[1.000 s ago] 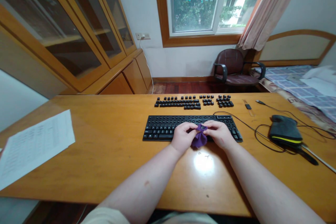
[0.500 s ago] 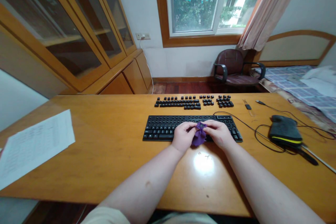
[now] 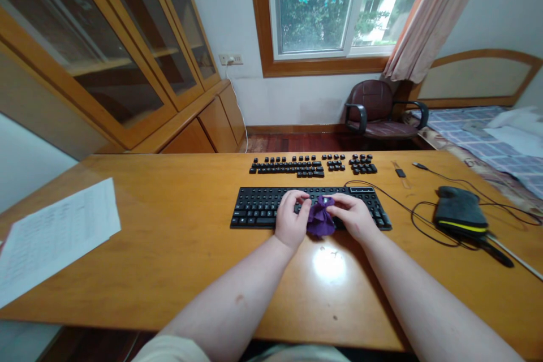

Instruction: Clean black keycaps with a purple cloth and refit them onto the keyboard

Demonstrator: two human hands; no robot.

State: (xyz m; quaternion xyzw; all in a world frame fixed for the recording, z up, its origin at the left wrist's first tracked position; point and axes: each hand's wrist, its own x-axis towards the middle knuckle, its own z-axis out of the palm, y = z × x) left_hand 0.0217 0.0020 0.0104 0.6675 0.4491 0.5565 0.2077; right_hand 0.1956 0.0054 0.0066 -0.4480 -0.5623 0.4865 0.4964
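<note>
A crumpled purple cloth (image 3: 321, 225) hangs over the front of a black keyboard (image 3: 257, 207). My right hand (image 3: 353, 215) pinches the cloth near its top between thumb and fingers. Something small and dark-and-light shows at the pinch, too small to make out. Just left of the cloth is my left hand (image 3: 292, 219), its fingers curled and thumb apart from the index finger, with a gap between them. Its thumb lies close against the cloth's edge; I cannot tell whether they touch. Behind the keyboard, loose black keycaps (image 3: 286, 168) lie in rows and groups.
A dark grey brush-like pad with a yellow stripe (image 3: 461, 212) lies to the right among the keyboard cable (image 3: 418, 215). A small black-ended tool (image 3: 400, 172) is beyond it. Printed papers (image 3: 63, 232) lie at the left of the wooden desk (image 3: 169, 249).
My left hand has let go of the cloth and drawn slightly left, its thumb and index finger parting. The cloth has spread a little, still in my right hand.
</note>
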